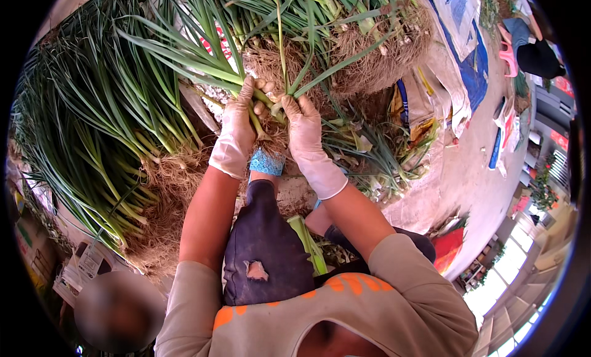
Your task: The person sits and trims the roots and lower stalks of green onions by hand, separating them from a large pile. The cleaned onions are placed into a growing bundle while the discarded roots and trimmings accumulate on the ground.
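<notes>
My left hand [239,119], in a pale thin glove, grips a few leafy allium stalks [221,73], apparently green garlic or leeks. Their long green leaves fan to the upper left, and a rooted base [262,134] points down toward me. Close beside it, my right hand [304,124], gloved the same way, pinches a leaf sheath with thumb and forefinger. From that pinch, green leaves [344,64] and a yellowed one [280,43] spread upward and to the right. My fingers partly hide where the sheath meets the stalks.
A large rooted heap of the same plants [106,126] lies left. Another pile [369,57] is beyond my hands. Stripped leaves [378,149] litter the right, near woven sacks [455,57]. A patterned blue shoe cover [267,163] sits below my hands. A blurred head [119,311] appears lower left.
</notes>
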`<state>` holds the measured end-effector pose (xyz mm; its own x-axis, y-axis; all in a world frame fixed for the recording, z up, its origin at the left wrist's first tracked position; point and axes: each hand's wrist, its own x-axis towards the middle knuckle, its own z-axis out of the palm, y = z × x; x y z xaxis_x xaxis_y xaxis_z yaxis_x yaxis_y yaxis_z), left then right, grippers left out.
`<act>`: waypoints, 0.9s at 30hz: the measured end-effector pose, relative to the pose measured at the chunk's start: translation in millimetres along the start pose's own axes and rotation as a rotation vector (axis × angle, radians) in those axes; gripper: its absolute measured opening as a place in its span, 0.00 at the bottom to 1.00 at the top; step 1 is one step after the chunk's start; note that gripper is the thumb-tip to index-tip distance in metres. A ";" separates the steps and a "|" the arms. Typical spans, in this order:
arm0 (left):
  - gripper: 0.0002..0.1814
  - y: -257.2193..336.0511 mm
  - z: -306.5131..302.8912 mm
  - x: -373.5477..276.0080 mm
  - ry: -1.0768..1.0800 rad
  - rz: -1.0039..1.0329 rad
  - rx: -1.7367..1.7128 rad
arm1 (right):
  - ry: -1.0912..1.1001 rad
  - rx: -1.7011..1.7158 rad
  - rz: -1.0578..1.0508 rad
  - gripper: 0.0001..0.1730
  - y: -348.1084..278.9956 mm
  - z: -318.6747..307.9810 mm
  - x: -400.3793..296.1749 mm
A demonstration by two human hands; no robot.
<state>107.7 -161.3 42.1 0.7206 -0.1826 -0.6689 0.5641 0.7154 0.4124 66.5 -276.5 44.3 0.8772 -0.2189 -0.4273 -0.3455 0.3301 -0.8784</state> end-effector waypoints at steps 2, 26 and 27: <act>0.15 -4.5 -12.3 6.8 -0.056 -0.002 -0.058 | 0.029 0.172 0.057 0.09 1.8 -3.8 -3.3; 0.17 0.2 -12.8 -16.2 -0.044 -0.104 0.199 | -0.502 -0.961 -0.208 0.29 -57.3 -34.4 -25.9; 0.17 0.6 -14.3 -18.9 -0.037 -0.151 0.272 | -0.498 -0.924 -0.338 0.27 -57.5 -32.8 -16.7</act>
<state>88.7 -147.8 46.1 0.6319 -0.3014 -0.7140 0.7495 0.4723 0.4639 60.7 -322.0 95.0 0.9379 0.2949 -0.1829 0.0038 -0.5359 -0.8443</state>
